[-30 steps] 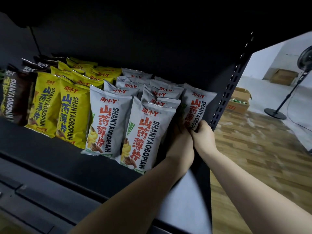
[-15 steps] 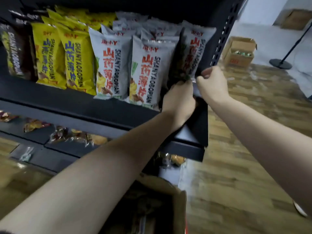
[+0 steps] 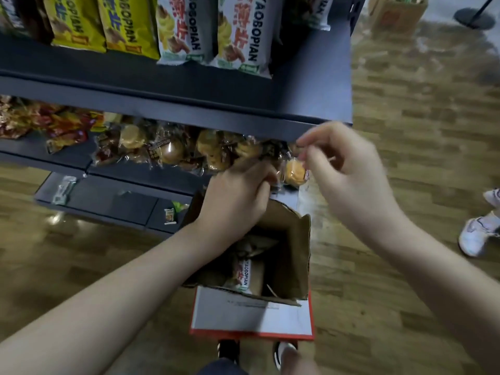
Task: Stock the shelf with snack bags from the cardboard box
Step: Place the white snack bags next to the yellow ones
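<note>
While boxed, snack bag (image 3: 244, 276) lengthwise upright

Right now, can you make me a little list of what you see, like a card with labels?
place: shop shelf over a wood floor
top shelf: yellow bags and white bags standing in a row
lower shelf: wrapped buns
box: open on the floor below the hands, one white bag showing inside
left hand: above the box, fingers curled, holding nothing I can see
right hand: in the air by the shelf edge, fingers loosely curled, empty
</note>
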